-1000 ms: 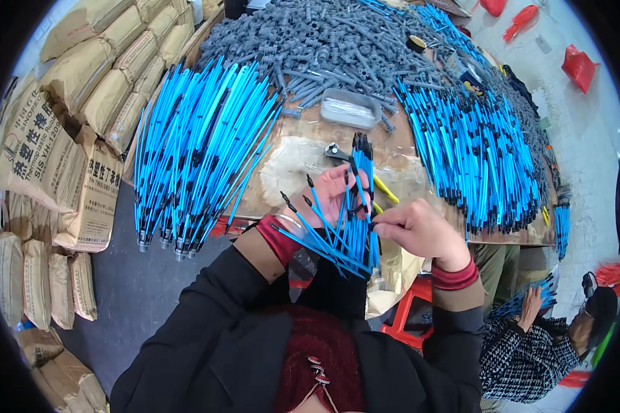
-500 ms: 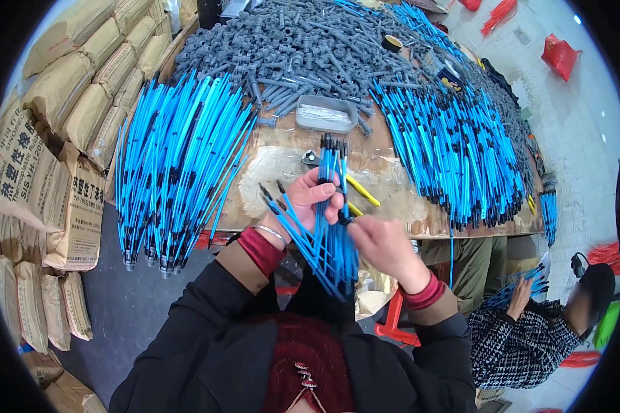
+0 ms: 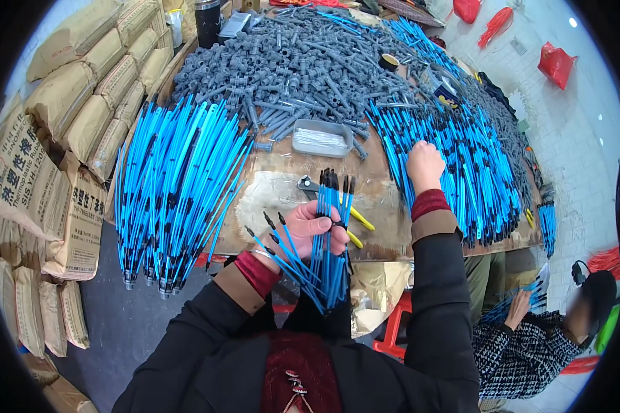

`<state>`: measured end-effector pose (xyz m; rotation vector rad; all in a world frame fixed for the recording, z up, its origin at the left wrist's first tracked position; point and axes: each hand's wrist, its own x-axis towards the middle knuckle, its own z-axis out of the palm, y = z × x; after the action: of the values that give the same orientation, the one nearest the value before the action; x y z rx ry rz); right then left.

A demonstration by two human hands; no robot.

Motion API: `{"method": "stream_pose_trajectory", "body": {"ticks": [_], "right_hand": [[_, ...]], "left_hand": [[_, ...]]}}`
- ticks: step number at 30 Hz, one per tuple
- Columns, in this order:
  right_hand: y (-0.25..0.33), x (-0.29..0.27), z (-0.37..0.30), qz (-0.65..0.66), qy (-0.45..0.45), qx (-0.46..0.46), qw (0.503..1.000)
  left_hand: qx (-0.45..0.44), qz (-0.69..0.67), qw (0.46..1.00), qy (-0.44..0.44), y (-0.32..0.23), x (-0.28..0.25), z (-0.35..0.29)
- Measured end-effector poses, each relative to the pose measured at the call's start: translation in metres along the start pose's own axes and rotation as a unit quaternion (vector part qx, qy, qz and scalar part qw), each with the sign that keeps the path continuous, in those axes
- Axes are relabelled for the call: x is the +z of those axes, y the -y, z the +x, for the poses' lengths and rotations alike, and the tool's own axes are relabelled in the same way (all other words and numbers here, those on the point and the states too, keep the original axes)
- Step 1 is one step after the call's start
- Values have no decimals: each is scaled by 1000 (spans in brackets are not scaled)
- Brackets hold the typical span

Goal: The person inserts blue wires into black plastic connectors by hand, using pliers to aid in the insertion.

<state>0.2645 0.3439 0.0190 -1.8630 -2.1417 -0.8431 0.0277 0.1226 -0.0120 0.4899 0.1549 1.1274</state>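
Observation:
My left hand point(image 3: 315, 226) is closed around a bundle of thin blue rods with black ends point(image 3: 332, 265), held upright just off the table's near edge. A few rods splay out to the left past my wrist. My right hand point(image 3: 426, 165) rests with curled fingers on the left part of a wide pile of the same blue rods point(image 3: 465, 175); its fingertips and anything in them are hidden. Behind the bundle lie pliers with yellow handles point(image 3: 358, 219), partly covered by it. Beyond them stands a small translucent tray point(image 3: 322, 150) of thin white strips.
Another stack of blue rods point(image 3: 179, 186) overhangs the table edge at left. Grey plastic fittings point(image 3: 289, 69) are heaped at the back. Paper sacks point(image 3: 55, 103) line the left side. A co-worker point(image 3: 537, 337) sits at lower right holding blue rods. A red stool point(image 3: 395, 327) stands below the table.
My right hand has left the bundle and moved up and right onto the right pile of rods. My left hand still holds the bundle, slightly lower in view.

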Motion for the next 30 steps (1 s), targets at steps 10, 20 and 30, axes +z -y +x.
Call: {"method": "stream_pose_trajectory", "body": {"ticks": [10, 20, 30], "right_hand": [[-16, -105, -16, -21, 17, -44, 999], [-29, -218, -93, 665, 122, -62, 734], [38, -151, -170, 523, 252, -131, 804]], "left_hand": [[6, -52, 998, 17, -1, -10, 6], [33, 29, 994, -105, -4, -1, 5], [84, -12, 996, 6, 5, -24, 7]]}}
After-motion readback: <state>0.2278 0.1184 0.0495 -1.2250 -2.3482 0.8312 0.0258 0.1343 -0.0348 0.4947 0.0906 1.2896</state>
